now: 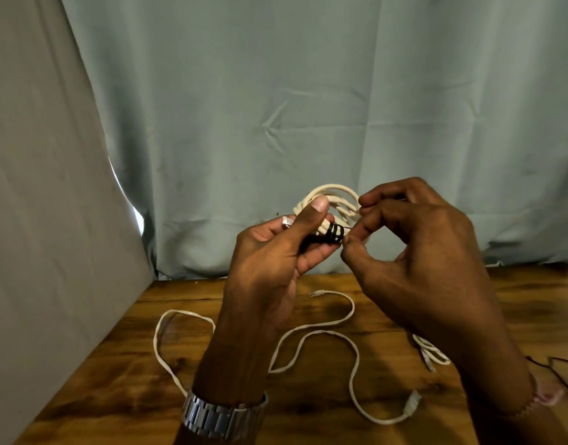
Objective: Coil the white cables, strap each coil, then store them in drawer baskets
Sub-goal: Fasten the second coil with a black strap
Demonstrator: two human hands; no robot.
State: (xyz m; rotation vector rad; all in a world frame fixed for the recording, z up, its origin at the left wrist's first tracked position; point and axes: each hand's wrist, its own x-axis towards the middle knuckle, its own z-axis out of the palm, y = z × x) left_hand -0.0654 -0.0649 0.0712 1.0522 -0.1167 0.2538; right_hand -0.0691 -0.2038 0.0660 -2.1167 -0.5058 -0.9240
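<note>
I hold a coiled white cable (332, 195) up in front of the curtain. My left hand (276, 258) grips the coil, thumb pressed along it, with a clear plug end (287, 222) poking out by the fingers. A black strap (334, 234) is wound several times around the coil. My right hand (414, 248) pinches the strap's thin free end at the coil's right side. A second white cable (321, 332) lies loose and uncoiled on the wooden table (115, 380) below my hands.
Another white cable bundle (431, 350) lies on the table, partly hidden under my right forearm. Thin black straps (561, 367) lie at the right edge. A pale green curtain (308, 107) hangs behind the table and grey fabric (42, 187) on the left.
</note>
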